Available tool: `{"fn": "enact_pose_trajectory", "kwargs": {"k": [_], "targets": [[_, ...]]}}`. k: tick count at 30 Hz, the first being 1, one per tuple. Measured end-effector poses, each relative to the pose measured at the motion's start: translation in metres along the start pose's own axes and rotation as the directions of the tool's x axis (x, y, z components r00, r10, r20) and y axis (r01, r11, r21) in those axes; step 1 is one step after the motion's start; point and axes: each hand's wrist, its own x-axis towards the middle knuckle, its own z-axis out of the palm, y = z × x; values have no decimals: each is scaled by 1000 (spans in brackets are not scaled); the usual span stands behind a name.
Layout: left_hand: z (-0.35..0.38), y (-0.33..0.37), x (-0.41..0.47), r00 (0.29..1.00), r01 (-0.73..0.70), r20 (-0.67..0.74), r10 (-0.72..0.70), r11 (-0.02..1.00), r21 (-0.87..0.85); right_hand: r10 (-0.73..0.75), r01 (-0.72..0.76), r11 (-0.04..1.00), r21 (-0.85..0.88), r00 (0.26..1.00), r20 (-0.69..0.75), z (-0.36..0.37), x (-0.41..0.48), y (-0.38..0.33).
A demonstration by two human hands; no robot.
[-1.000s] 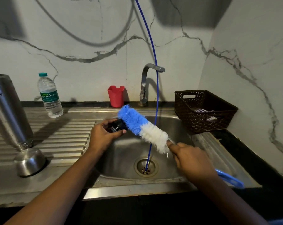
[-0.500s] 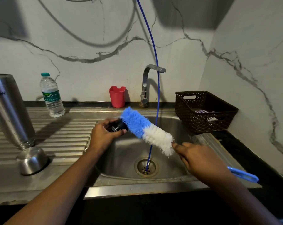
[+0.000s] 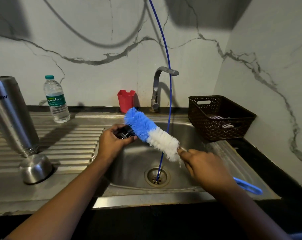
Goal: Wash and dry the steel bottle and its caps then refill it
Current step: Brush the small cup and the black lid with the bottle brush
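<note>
Over the left rim of the sink point(image 3: 207, 189), my left hand point(image 3: 112, 142) grips a small black cap point(image 3: 124, 133). My right hand point(image 3: 203, 167) holds a bottle brush point(image 3: 152, 134) by its blue handle, whose loop end sticks out behind my wrist. The brush's blue tip lies against the cap; its white bristles are nearer my right hand. The steel bottle point(image 3: 11, 115) stands upside down on the ribbed drainboard at the far left. A rounded steel cap point(image 3: 36, 168) sits in front of it.
A plastic water bottle point(image 3: 56, 99) stands at the back of the drainboard. A red cup point(image 3: 126, 100) and the tap point(image 3: 157, 89) are behind the basin. A thin blue hose point(image 3: 169, 94) hangs into the drain. A brown basket point(image 3: 219, 116) sits at the right.
The brush slid back and forth across the cap. My right hand drew slightly right and then back. The left hand stayed put with the cap.
</note>
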Motion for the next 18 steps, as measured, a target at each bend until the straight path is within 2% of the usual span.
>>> {"fn": "enact_pose_trajectory", "kwargs": {"k": [3, 7, 10, 12, 16, 18], "targets": [[0, 1, -1, 1000, 9, 13, -8, 1000, -9, 21, -22, 999, 43, 999, 25, 2, -7, 6], [4, 3, -3, 1000, -12, 4, 12, 1000, -6, 53, -49, 997, 66, 996, -67, 7, 7, 3], [-6, 1, 4, 999, 17, -41, -18, 999, -34, 41, -39, 991, 127, 999, -12, 10, 1, 5], [-3, 2, 1, 1000, -1, -11, 1, 1000, -5, 48, -48, 987, 152, 999, 7, 10, -5, 9], [7, 5, -6, 998, -45, 40, 43, 998, 41, 87, -71, 984, 163, 992, -90, 9, 0, 4], [0, 4, -1, 1000, -22, 4, 22, 999, 27, 73, -60, 984, 167, 995, -68, 9, -2, -1]]}}
